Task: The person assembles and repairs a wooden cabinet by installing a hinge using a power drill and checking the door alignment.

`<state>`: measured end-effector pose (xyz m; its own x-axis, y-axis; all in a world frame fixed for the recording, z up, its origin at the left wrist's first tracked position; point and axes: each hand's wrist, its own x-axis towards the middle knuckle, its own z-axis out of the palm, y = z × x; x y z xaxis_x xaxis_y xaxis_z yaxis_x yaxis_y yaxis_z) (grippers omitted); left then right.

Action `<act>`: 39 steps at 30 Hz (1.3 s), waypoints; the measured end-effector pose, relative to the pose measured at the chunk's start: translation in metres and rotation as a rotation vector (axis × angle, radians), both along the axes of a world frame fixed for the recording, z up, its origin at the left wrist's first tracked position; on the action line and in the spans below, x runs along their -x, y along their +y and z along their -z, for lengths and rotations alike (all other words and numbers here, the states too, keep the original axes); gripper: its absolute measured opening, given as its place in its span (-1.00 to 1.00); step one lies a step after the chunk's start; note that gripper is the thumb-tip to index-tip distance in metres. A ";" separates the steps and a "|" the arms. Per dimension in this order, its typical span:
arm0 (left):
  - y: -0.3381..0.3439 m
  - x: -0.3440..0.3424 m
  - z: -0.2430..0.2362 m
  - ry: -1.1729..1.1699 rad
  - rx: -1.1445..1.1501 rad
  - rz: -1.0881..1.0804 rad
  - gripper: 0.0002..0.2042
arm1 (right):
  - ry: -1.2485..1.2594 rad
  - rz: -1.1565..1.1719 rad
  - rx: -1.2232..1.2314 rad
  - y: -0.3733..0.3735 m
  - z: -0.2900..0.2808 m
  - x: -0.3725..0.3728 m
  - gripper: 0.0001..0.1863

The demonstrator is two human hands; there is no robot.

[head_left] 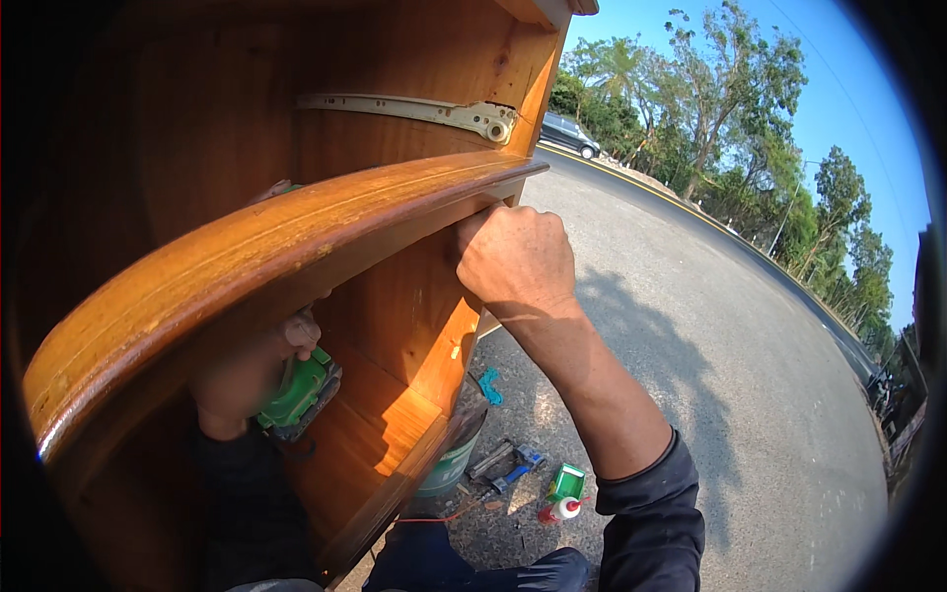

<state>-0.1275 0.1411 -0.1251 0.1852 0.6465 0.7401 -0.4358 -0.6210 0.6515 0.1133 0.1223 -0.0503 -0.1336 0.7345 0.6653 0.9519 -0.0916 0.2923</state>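
In front of me is a varnished wooden cabinet with a curved front rail (286, 232). My left hand (299, 335) reaches in below and behind this rail, closed around a green power tool (301, 390) with a dark base; the rail hides much of the tool, and part of the hand is blurred. Something green and skin-coloured (279, 189) shows just above the rail. My right hand (518, 255) is closed against the underside of the rail's right end, beside the cabinet's side panel. Its fingertips are hidden, so what they hold does not show.
A light metal drawer runner (414, 109) is fixed inside the cabinet wall above the rail. On the pavement lie a blue clamp-like tool (518, 469), a green box (566, 482) and a red-and-white bottle (560, 510). A bucket (449, 469) stands against the cabinet. Beyond, a car (569, 136) is on the road.
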 end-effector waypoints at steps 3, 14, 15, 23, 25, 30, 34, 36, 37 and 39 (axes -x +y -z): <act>0.013 0.001 0.005 0.031 0.010 0.055 -0.44 | -0.222 -0.009 -0.003 -0.007 -0.001 -0.014 -0.87; 0.006 -0.006 0.000 0.078 0.029 0.155 -0.59 | 0.127 -0.559 -0.489 0.010 0.065 -0.019 -0.78; 0.007 -0.004 0.000 0.092 0.042 0.147 -0.60 | 0.098 -0.588 -0.468 0.013 0.065 -0.016 -0.60; 0.022 0.000 0.003 0.114 0.024 0.154 -0.59 | 0.078 -0.473 -0.351 0.026 0.077 -0.002 -0.27; 0.028 -0.001 0.004 0.109 0.036 0.198 -0.58 | 0.103 -0.545 -0.406 0.032 0.078 -0.004 -0.53; 0.035 -0.005 0.010 0.105 0.007 0.186 -0.56 | 0.114 -0.614 -0.447 0.035 0.081 -0.008 -0.69; 0.029 -0.007 0.006 0.107 -0.004 0.084 -0.41 | 0.135 -0.667 -0.472 0.034 0.079 -0.009 -0.73; 0.028 -0.007 0.008 0.094 0.002 0.092 -0.40 | 0.136 -0.696 -0.493 0.033 0.078 -0.010 -0.73; 0.028 -0.008 0.009 0.080 0.011 0.101 -0.39 | 0.128 -0.663 -0.467 0.030 0.077 -0.010 -0.74; 0.028 -0.009 0.008 0.094 0.010 0.126 -0.44 | 0.121 -0.630 -0.441 0.029 0.077 -0.012 -0.74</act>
<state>-0.1181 0.1687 -0.1327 0.3331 0.6208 0.7096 -0.4464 -0.5591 0.6987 0.1249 0.1515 -0.1277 -0.3455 0.2089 0.9149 0.8862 0.3934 0.2449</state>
